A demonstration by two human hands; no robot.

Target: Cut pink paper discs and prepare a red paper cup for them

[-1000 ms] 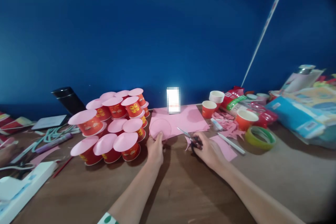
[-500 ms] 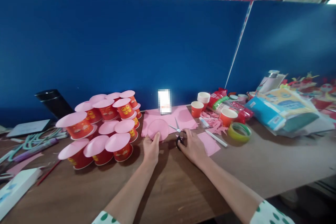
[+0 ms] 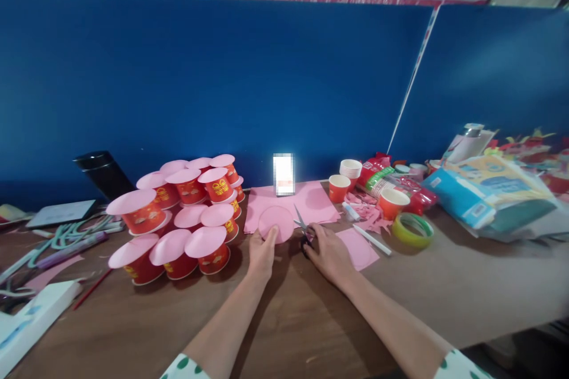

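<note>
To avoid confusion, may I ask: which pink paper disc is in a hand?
The pink disc in the left hand, beside the scissors; the other visible discs sit on red cups.

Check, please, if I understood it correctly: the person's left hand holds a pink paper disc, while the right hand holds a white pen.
Not quite. In the head view, the right hand holds scissors; the white pen lies on the table. The left hand does hold a pink paper disc.
</note>
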